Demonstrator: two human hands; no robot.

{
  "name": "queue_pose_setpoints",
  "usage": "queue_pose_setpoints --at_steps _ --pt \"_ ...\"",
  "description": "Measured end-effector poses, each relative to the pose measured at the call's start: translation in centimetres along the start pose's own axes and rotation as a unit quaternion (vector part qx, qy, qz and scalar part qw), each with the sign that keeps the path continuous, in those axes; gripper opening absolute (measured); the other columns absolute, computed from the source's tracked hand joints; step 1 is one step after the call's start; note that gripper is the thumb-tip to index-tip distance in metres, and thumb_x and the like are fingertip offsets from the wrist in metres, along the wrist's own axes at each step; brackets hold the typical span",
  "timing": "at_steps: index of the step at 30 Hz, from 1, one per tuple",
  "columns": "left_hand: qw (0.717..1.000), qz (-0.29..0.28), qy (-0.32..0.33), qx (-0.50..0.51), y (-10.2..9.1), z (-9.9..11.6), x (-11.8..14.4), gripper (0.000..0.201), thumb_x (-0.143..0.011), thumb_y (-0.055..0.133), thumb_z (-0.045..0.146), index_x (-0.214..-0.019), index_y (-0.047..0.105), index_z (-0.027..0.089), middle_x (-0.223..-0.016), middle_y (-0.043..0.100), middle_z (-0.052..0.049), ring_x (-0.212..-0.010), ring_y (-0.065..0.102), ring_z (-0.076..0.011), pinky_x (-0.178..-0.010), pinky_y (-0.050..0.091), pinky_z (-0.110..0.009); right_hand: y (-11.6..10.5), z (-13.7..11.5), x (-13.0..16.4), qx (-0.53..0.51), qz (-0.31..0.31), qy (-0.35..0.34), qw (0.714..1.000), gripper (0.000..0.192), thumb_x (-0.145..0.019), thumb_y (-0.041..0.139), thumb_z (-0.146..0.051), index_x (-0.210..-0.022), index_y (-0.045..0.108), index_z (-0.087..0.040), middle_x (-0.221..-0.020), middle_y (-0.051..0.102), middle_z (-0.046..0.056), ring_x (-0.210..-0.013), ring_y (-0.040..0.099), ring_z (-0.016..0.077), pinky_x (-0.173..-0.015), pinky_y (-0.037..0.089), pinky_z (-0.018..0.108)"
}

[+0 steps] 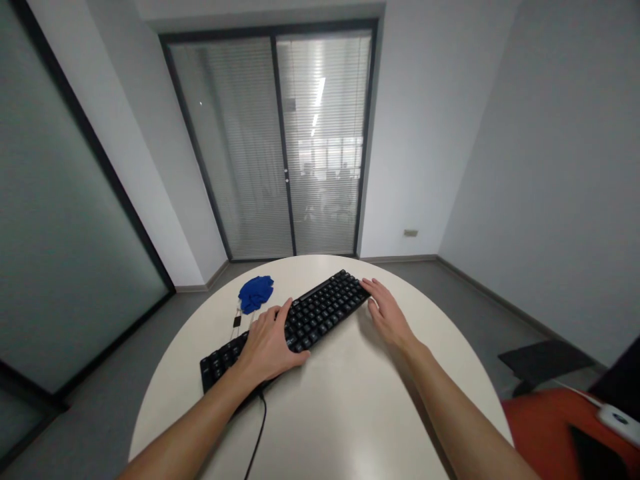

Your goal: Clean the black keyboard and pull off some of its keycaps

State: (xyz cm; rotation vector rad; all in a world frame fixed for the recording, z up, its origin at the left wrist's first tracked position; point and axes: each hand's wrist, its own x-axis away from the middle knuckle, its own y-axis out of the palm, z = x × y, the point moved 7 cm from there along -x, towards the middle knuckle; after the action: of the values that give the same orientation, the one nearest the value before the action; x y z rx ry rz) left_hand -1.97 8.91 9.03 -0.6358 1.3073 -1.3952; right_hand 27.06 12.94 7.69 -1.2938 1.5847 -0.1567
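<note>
Black keyboard (pixel 320 311) under left hand (pixel 267 347), right hand (pixel 387 313) touching its far end

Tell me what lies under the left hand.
The left hand rests flat on the black keyboard, covering several keys; those keys are hidden. The keyboard lies on the round table.

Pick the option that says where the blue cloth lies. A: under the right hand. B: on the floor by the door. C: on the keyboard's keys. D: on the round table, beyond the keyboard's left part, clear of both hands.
D: the blue cloth sits on the table past the keyboard, touched by neither the left hand, which lies on the keys, nor the right hand at the keyboard's right end.
</note>
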Motion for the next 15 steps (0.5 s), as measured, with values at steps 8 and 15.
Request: queue_pose_setpoints --at_steps 8,15 --pt "0.998 -0.047 0.004 0.043 2.6 2.3 -0.9 0.116 -0.059 0.077 0.058 -0.156 0.025 0.021 -0.141 0.049 -0.017 -0.128 0.047 -0.0405 -0.107 0.036 -0.048 1.0 4.5 1.1 0.007 -0.12 0.013 0.993 0.079 -0.069 0.045 -0.004 -0.147 0.044 -0.019 -0.155 0.042 0.006 -0.149 0.024 0.0257 -0.122 0.024 0.053" --pt "0.995 -0.082 -0.008 0.064 3.6 2.8 -1.0 0.116 -0.059 0.076 0.058 -0.155 0.026 0.017 -0.145 0.047 -0.018 -0.13 0.046 -0.0401 -0.107 0.037 -0.049 0.8 5.4 1.2 0.052 -0.119 -0.019 0.991 0.065 -0.076 0.056 -0.01 -0.14 0.053 -0.017 -0.147 0.052 0.009 -0.144 0.033 0.0279 -0.119 0.031 0.051"
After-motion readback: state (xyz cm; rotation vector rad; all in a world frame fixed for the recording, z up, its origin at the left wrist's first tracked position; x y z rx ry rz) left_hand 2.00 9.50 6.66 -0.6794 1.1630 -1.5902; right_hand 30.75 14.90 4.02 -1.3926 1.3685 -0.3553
